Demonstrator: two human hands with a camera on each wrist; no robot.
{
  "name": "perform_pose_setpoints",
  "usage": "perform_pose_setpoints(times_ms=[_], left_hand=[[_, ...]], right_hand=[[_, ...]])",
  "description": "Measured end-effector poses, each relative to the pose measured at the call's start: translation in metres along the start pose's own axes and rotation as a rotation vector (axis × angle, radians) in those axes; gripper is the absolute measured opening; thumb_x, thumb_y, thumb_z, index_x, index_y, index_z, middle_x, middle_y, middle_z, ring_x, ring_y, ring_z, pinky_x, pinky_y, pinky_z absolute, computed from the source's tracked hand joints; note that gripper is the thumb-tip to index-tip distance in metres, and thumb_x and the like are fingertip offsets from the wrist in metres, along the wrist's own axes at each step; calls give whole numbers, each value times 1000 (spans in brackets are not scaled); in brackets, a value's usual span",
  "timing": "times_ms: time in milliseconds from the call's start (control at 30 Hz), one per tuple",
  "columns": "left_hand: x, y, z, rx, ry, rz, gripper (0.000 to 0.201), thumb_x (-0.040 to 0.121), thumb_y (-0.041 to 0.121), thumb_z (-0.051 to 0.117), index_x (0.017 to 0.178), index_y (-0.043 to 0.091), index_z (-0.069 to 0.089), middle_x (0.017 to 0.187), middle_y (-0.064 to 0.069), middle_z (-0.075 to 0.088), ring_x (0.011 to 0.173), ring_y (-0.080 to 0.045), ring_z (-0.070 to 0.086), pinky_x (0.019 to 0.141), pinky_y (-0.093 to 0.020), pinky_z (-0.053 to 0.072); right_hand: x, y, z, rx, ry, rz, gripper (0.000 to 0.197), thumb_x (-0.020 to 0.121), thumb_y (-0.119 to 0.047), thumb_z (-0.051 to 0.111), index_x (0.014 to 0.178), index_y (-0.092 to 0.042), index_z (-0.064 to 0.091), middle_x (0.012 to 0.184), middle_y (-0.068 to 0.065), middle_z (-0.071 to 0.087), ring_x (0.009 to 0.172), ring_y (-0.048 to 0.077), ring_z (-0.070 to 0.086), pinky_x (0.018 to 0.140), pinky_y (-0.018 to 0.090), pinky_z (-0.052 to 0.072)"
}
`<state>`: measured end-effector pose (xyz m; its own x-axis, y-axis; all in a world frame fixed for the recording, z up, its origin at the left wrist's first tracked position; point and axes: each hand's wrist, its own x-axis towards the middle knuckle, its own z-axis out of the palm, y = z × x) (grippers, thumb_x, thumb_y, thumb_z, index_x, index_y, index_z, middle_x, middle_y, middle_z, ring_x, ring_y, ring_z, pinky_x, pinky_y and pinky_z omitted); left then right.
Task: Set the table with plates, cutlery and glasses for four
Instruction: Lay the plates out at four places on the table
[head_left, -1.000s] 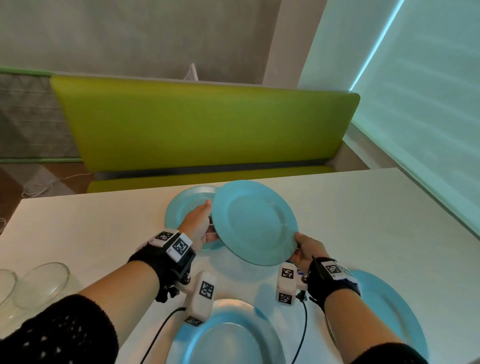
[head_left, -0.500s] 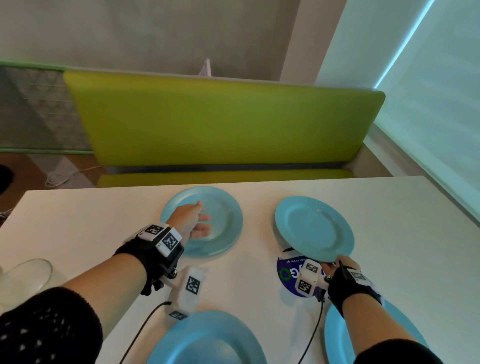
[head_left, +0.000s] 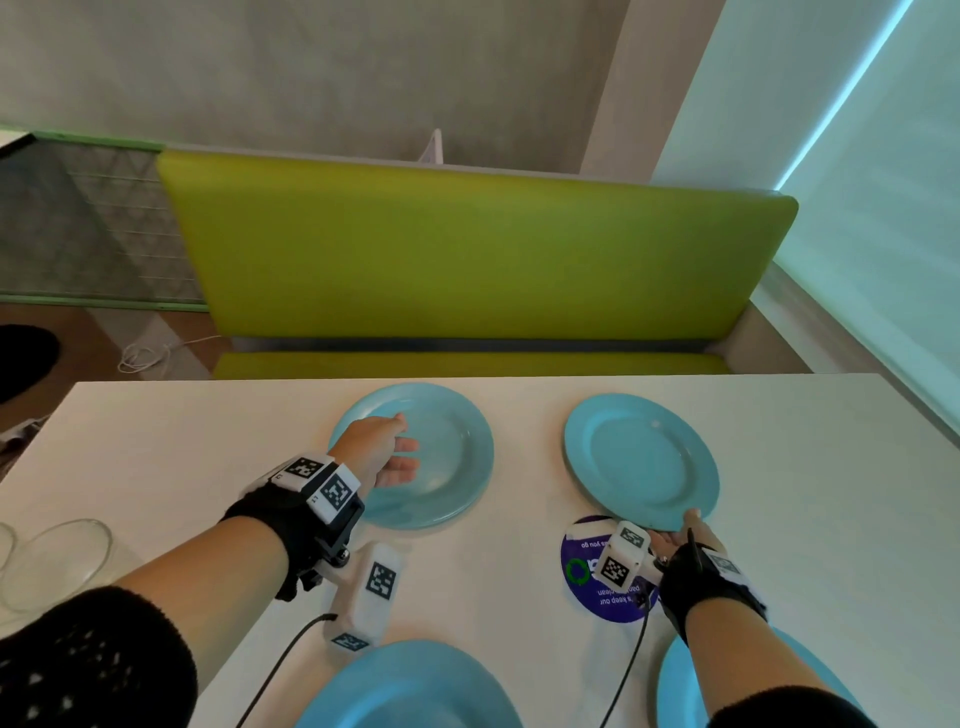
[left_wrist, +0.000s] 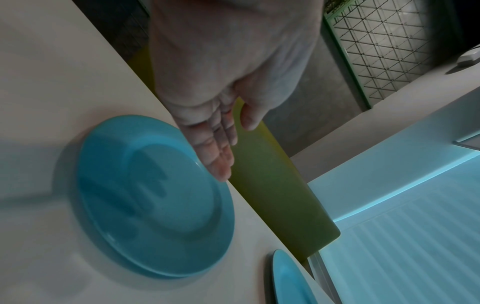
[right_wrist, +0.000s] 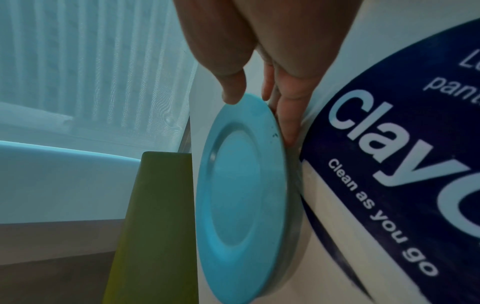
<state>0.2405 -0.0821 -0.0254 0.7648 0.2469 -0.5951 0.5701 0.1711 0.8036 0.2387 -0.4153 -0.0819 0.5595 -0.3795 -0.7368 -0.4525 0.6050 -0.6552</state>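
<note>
On far side of worktop, my right hand pinches near rim of right plate; left hand hovers, fingers straight, over left plate.

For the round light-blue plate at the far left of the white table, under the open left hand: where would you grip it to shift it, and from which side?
Best bet is the near rim of the far-left round light-blue plate, approached from the person's side. It lies flat on the white table, so only the raised rim offers purchase: thumb on top, fingers slid beneath. The open left hand hovers there, holding nothing.
</note>
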Motion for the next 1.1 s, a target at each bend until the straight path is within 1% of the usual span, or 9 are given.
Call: perform_pose_setpoints(times_ms=[100,200,233,333,500,567,700,833,1100], left_hand=[[2,0,-1,-1,5,0,37,100,27,40,128,3,47,94,-9,59,67,-21,58,52,-28,55],[4,0,-1,-14,12,1,38,100,27,40,129,2,47,98,-11,59,67,-21,58,59,-30,53],[5,1,-1,-18,12,0,38,100,27,40,129,2,47,92,-9,59,66,-21,58,58,-30,53],[6,1,-1,-18,8,-6,37,100,26,41,128,2,47,85,-7,57,66,-22,58,48,-26,55],[7,2,-3,-12,13,-11,38,100,27,42,128,3,47,86,-7,58,68,-22,59,45,-24,55],[8,2,-4,-17,12,-14,39,100,26,42,130,3,46,86,-7,58,67,-21,60,46,-25,55],[10,4,-7,-26,19,-13,38,100,25,42,130,2,45,85,-7,57,65,-21,58,45,-24,54],[10,3,-7,-31,27,-18,38,100,25,42,130,1,45,92,-10,59,66,-21,59,52,-27,55],[7,-2,-5,-64,23,-16,38,100,23,41,129,-1,45,107,-16,57,70,-22,59,66,-33,53]], right_hand=[[3,-1,1,-31,-7,-22,55,97,-38,47,138,-3,41,134,19,53,116,32,58,90,42,47],[10,-3,4,-56,26,-33,58,91,-43,54,136,-8,45,127,17,59,80,27,65,84,45,52],[17,-4,2,-60,44,-42,60,90,-44,55,137,-9,45,127,16,59,82,27,65,85,44,52],[35,-4,2,-93,18,-87,59,93,-42,48,140,-8,38,139,14,48,121,28,54,101,43,46],[22,-9,13,-140,151,-99,57,86,-36,63,131,-4,49,111,14,62,101,29,63,95,47,50],[22,-9,13,-142,151,-117,59,86,-38,63,131,-4,49,115,15,61,101,30,62,98,47,48],[22,-6,13,-189,75,-148,61,91,-42,53,137,-3,42,140,16,47,128,31,47,108,44,40],[30,-12,15,-142,171,-133,64,82,-41,67,131,-4,49,125,17,58,113,33,59,99,46,47],[34,-13,16,-200,163,-155,62,80,-38,68,130,-5,50,119,18,59,106,34,60,97,45,48]])
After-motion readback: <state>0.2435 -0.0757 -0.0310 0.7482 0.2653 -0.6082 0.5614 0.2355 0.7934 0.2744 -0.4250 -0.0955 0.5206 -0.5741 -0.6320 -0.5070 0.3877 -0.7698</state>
